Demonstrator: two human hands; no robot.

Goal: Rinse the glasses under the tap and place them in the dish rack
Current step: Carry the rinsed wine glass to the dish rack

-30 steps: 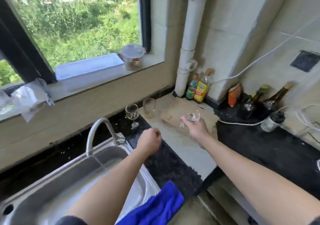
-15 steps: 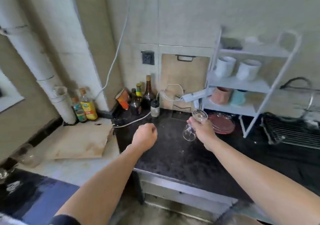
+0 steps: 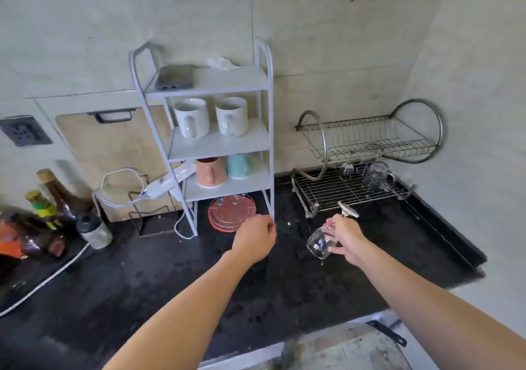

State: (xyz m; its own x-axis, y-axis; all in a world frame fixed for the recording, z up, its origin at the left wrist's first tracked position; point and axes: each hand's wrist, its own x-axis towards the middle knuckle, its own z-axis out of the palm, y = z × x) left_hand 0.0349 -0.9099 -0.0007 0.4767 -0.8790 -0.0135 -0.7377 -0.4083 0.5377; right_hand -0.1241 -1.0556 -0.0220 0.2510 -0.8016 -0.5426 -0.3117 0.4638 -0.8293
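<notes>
My right hand grips a clear stemmed glass by its stem, bowl down and to the left, foot up, with a drop hanging from the rim. It hovers above the black counter, just in front of the two-tier wire dish rack. A glass mug and another small glass sit on the rack's lower tier at the right. My left hand is a loose fist over the counter, holding nothing, near the white shelf's front leg.
A white shelf unit holds mugs and a phone, with a red plate beneath it. Bottles and a white cable crowd the counter's left. The counter's front edge runs below my arms.
The view has swung right from the sink and window to the dish rack. My right hand has carried the stemmed glass along and tipped it bowl-down; the left fist came along too.
</notes>
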